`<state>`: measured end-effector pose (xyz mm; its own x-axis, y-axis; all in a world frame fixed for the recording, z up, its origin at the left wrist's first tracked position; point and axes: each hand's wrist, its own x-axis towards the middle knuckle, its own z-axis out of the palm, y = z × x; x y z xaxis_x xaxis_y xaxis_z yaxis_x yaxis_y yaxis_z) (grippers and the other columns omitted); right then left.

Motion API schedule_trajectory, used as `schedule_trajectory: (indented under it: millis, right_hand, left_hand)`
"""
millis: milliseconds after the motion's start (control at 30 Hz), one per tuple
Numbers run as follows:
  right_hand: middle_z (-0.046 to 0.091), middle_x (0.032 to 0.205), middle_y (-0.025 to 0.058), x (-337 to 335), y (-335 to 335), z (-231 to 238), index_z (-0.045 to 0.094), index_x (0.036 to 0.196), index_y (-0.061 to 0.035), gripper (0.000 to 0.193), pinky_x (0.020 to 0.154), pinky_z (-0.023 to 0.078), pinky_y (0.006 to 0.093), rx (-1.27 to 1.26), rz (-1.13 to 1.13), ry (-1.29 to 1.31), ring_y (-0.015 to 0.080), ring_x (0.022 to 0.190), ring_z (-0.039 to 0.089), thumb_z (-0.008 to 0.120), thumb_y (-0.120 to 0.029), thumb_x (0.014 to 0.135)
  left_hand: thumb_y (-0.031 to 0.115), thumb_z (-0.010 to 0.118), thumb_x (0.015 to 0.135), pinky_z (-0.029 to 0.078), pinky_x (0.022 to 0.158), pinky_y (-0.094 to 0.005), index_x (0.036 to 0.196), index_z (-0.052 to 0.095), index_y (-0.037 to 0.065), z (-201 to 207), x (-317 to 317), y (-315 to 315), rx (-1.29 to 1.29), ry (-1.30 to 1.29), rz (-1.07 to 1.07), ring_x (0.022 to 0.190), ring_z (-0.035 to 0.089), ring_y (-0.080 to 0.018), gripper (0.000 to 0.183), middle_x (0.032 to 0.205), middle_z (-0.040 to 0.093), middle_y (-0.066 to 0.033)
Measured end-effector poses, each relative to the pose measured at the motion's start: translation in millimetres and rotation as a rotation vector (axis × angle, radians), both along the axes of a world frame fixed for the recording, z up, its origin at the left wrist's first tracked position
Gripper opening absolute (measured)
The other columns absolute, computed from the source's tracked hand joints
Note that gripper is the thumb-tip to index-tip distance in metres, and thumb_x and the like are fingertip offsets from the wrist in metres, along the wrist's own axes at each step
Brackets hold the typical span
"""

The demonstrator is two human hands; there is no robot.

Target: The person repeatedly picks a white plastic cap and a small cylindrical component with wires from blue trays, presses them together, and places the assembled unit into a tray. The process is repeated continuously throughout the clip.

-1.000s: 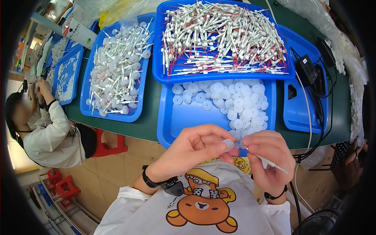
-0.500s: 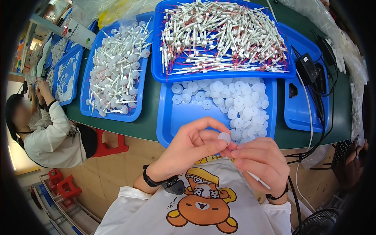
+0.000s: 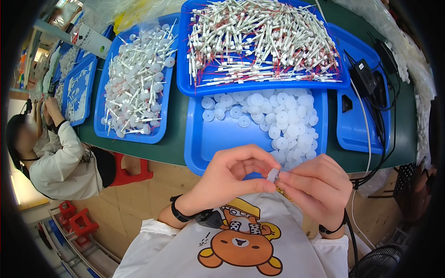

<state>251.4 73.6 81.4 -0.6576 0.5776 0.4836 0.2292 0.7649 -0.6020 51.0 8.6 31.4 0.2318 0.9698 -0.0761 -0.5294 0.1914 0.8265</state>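
In front of my chest, my left hand curves its index finger and thumb around a small whitish translucent plastic disc, seen tilted nearly edge-on. My right hand is closed from the other side, its thumb and fingertips pressed together at the disc's right edge. What those right fingers pinch is mostly covered by them. Just beyond both hands lies a blue tray with a heap of similar discs along its right and far sides.
A blue tray of thin white sticks with red threads overlaps the disc tray's far edge. Left of it, another tray holds sticks with discs. Black adapters and cables lie at right. A person sits at left near red stools.
The disc has turned from face-on to nearly edge-on and come slightly nearer and right. My right hand has rotated and shifted right; the white stick below its fingers no longer shows.
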Motion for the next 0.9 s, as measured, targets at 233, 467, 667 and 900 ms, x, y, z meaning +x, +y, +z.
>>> schedule_trajectory:
  millis: [233,467,667,900]
  right_hand:
    - [0.064,0.077,0.005,4,-10,-4,0.07,0.101,0.0019,0.031,0.046,0.042,0.0266,0.179,-0.004,-0.166,0.0157,0.056,0.059,0.08,-0.007,0.074]
    - [0.066,0.075,0.01,9,-19,-15,0.069,0.101,0.0037,0.018,0.046,0.048,0.0243,-0.531,0.229,0.057,0.015,0.059,0.067,0.073,-0.005,0.086]
    - [0.069,0.071,0.0133,5,-29,-4,0.066,0.095,0.008,0.011,0.045,0.051,0.0255,-1.269,0.136,0.168,0.0192,0.054,0.069,0.058,0.0,0.096]
    - [0.067,0.076,0.0086,5,-19,-8,0.067,0.105,0.003,0.017,0.047,0.048,0.0245,-1.41,0.111,0.134,0.0125,0.054,0.064,0.062,-0.011,0.097]
  left_hand:
    - [-0.004,0.084,0.071,0.054,0.082,-0.03,0.098,0.073,-0.002,11,0,-3,0.169,0.382,0.187,0.09,0.066,-0.0183,0.03,0.098,0.068,-0.0103]
    - [0.008,0.088,0.067,0.055,0.066,-0.0281,0.094,0.077,0.004,9,-7,-9,0.423,0.467,0.164,0.077,0.069,-0.0186,0.03,0.09,0.071,-0.0078]
    - [0.007,0.088,0.067,0.055,0.066,-0.0296,0.095,0.076,0.003,4,-2,-13,0.454,0.411,0.204,0.077,0.068,-0.0199,0.031,0.087,0.071,-0.0082]
    - [0.003,0.089,0.065,0.055,0.071,-0.0324,0.095,0.075,0.0,-2,-1,-9,0.369,0.435,0.226,0.082,0.068,-0.0225,0.033,0.09,0.072,-0.0107]
